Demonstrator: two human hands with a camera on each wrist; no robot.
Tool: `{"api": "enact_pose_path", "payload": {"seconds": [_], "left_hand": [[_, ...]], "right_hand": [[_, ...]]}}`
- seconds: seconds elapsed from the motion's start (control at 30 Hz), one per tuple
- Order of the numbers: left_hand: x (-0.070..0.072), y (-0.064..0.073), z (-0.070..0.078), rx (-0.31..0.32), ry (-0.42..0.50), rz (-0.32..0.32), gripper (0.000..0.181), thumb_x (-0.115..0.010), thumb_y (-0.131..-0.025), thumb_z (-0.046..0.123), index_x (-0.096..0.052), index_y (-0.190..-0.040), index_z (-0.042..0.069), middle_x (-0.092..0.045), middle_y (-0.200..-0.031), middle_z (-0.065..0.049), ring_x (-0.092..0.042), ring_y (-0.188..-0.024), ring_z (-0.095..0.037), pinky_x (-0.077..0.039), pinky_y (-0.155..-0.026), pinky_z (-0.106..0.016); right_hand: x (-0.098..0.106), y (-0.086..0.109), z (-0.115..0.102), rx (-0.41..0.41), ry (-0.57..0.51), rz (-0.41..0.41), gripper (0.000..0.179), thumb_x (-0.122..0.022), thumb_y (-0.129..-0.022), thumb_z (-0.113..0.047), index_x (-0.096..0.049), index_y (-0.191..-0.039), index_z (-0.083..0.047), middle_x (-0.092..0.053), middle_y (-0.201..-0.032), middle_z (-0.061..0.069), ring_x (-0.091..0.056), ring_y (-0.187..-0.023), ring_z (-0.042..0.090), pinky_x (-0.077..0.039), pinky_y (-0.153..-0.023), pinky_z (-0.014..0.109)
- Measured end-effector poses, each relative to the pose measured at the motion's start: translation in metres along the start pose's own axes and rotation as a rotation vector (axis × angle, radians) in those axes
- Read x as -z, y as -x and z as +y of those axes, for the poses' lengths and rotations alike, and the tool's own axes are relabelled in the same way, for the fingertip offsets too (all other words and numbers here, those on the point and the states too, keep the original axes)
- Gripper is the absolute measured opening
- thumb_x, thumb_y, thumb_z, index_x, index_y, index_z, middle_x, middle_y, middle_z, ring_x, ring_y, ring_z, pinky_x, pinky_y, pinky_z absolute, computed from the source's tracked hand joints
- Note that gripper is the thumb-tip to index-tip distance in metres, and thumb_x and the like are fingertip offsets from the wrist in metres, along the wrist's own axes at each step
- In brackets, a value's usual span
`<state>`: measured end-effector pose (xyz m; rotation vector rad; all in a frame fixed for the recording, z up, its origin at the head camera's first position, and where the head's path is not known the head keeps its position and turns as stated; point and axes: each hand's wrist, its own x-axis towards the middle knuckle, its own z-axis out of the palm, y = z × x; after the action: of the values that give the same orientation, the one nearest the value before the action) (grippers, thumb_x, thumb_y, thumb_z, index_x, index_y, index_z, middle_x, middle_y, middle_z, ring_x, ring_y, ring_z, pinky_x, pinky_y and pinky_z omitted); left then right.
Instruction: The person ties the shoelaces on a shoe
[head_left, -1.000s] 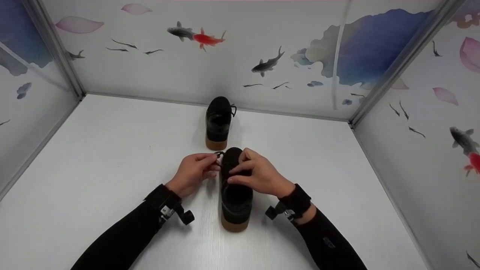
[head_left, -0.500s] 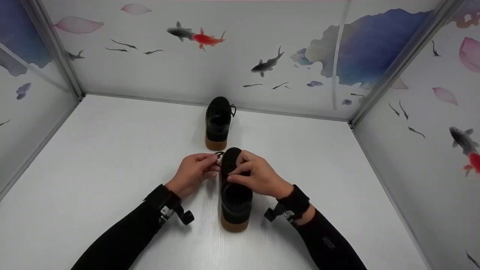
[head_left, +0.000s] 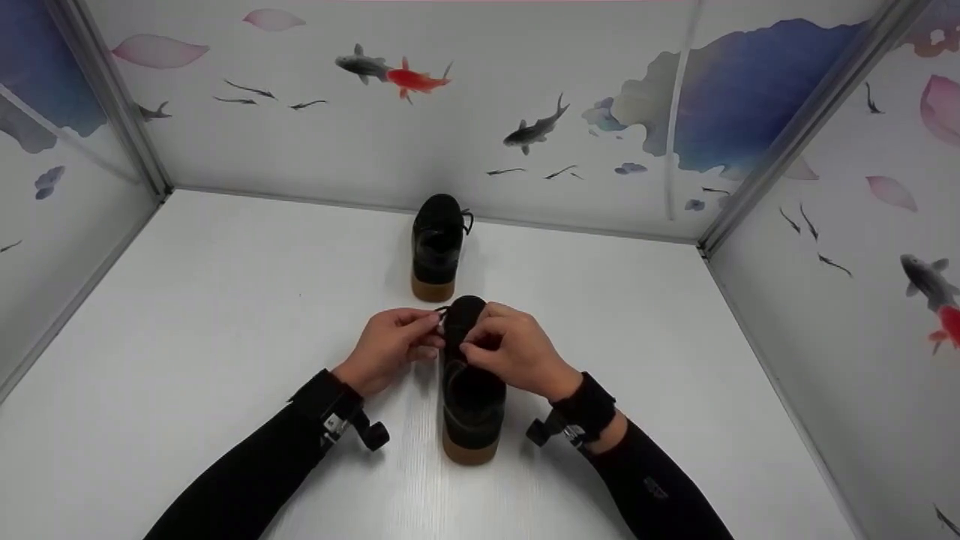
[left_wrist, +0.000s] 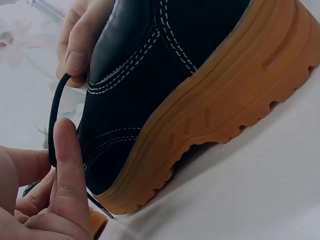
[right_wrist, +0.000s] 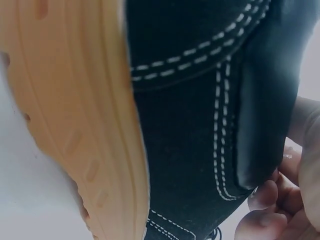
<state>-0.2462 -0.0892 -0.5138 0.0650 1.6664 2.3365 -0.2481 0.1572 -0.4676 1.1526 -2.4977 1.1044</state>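
A black shoe [head_left: 474,420] with white stitching and a tan sole stands in front of me, toe pointing away. Left of its toe, my left hand [head_left: 397,343] pinches a black shoelace [left_wrist: 57,107] between thumb and fingers. In the left wrist view the lace runs from there up to the fingertips of my right hand [left_wrist: 82,42]. One lace end hangs below the left fingers, near the sole's toe. My right hand [head_left: 517,349] is over the shoe's tongue, thumb and forefinger pinching the lace. The right wrist view shows its fingers [right_wrist: 262,195] behind the shoe's collar, the lace mostly hidden.
A matching black shoe [head_left: 435,259] stands just beyond the first, near the back wall, its lace bow out to the right. White panels [head_left: 450,150] printed with fish and petals enclose the white tabletop [head_left: 225,300] at the back and sides.
My right thumb and forefinger have come closer together above the tongue. The left fingertips have shifted slightly toward the shoe, and less lace shows above them. Both shoes stay put.
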Motion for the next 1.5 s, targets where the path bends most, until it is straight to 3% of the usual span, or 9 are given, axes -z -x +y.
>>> {"api": "enact_pose_path", "payload": {"seconds": [0.3, 0.53, 0.7, 0.9, 1.0, 1.13, 1.23, 1.4, 1.5], "left_hand": [[0.002, -0.002, -0.004, -0.019, -0.059, -0.018, 0.03, -0.073, -0.111, 0.013, -0.071, -0.129, -0.011, -0.077, -0.101, -0.012, -0.076, -0.088, -0.016, -0.065, -0.078, -0.028], [0.003, -0.004, -0.004, -0.05, -0.147, -0.018, 0.03, -0.074, -0.11, 0.018, -0.073, -0.123, -0.008, -0.074, -0.096, -0.012, -0.073, -0.081, -0.017, -0.066, -0.075, -0.032], [0.006, -0.004, -0.001, -0.14, -0.315, 0.054, 0.025, -0.073, -0.111, 0.018, -0.075, -0.119, -0.005, -0.069, -0.095, -0.018, -0.068, -0.078, -0.022, -0.062, -0.065, -0.029], [0.01, -0.002, 0.003, -0.266, -0.587, 0.058, 0.03, -0.067, -0.114, 0.014, -0.069, -0.138, -0.003, -0.071, -0.122, -0.018, -0.07, -0.09, -0.032, -0.057, -0.064, -0.029], [0.011, -0.001, 0.004, -0.256, -0.678, 0.019, 0.038, -0.064, -0.115, 0.013, -0.063, -0.15, 0.0, -0.072, -0.126, -0.016, -0.071, -0.08, -0.029, -0.055, -0.06, -0.031], [0.01, 0.001, 0.004, -0.183, -0.711, -0.028, 0.046, -0.06, -0.117, 0.015, -0.054, -0.161, 0.002, -0.077, -0.098, -0.015, -0.068, -0.065, -0.023, -0.052, -0.056, -0.031], [0.008, 0.001, 0.002, -0.135, -0.69, -0.032, 0.047, -0.06, -0.116, 0.016, -0.053, -0.161, 0.003, -0.078, -0.104, -0.014, -0.068, -0.066, -0.021, -0.053, -0.055, -0.032], [0.008, -0.002, 0.001, -0.11, -0.653, -0.035, 0.043, -0.064, -0.114, 0.014, -0.057, -0.153, 0.0, -0.065, -0.144, -0.019, -0.074, -0.081, -0.027, -0.057, -0.06, -0.035], [0.007, 0.003, 0.005, -0.163, -0.668, -0.052, 0.04, -0.064, -0.113, 0.013, -0.058, -0.148, -0.005, -0.068, -0.134, -0.022, -0.073, -0.082, -0.024, -0.055, -0.058, -0.032]], "right_hand": [[-0.002, 0.001, 0.001, -0.069, -0.056, 0.019, 0.014, -0.088, -0.094, -0.006, -0.078, -0.085, -0.012, -0.065, -0.093, -0.004, -0.064, -0.083, 0.013, -0.055, -0.073, 0.028], [-0.002, 0.001, 0.001, -0.079, -0.048, 0.06, 0.008, -0.084, -0.093, -0.002, -0.084, -0.092, -0.01, -0.064, -0.09, -0.003, -0.061, -0.08, 0.014, -0.052, -0.071, 0.027], [-0.001, 0.0, 0.001, -0.092, -0.056, 0.062, 0.01, -0.085, -0.095, -0.006, -0.083, -0.088, -0.013, -0.063, -0.088, -0.004, -0.062, -0.08, 0.014, -0.052, -0.072, 0.027], [0.0, -0.001, 0.0, -0.113, -0.074, 0.055, 0.012, -0.086, -0.097, -0.012, -0.083, -0.086, -0.015, -0.063, -0.087, -0.007, -0.062, -0.081, 0.013, -0.054, -0.073, 0.027], [0.0, -0.001, 0.0, -0.119, -0.079, 0.046, 0.012, -0.085, -0.098, -0.012, -0.082, -0.087, -0.015, -0.064, -0.088, -0.007, -0.063, -0.082, 0.012, -0.054, -0.074, 0.028], [0.001, -0.001, 0.0, -0.129, -0.08, 0.046, 0.012, -0.085, -0.098, -0.012, -0.081, -0.086, -0.015, -0.064, -0.089, -0.008, -0.064, -0.083, 0.012, -0.056, -0.075, 0.028], [0.001, -0.001, 0.0, -0.134, -0.075, 0.044, 0.012, -0.085, -0.098, -0.012, -0.082, -0.087, -0.015, -0.064, -0.089, -0.008, -0.063, -0.083, 0.011, -0.055, -0.075, 0.027], [-0.001, -0.001, 0.001, -0.147, -0.073, 0.054, 0.012, -0.085, -0.097, -0.009, -0.082, -0.086, -0.013, -0.065, -0.088, -0.001, -0.064, -0.082, 0.017, -0.055, -0.074, 0.029], [-0.001, -0.001, -0.001, -0.145, -0.089, 0.06, 0.011, -0.085, -0.095, -0.005, -0.081, -0.086, -0.01, -0.065, -0.087, 0.002, -0.064, -0.082, 0.018, -0.055, -0.073, 0.029]]}}
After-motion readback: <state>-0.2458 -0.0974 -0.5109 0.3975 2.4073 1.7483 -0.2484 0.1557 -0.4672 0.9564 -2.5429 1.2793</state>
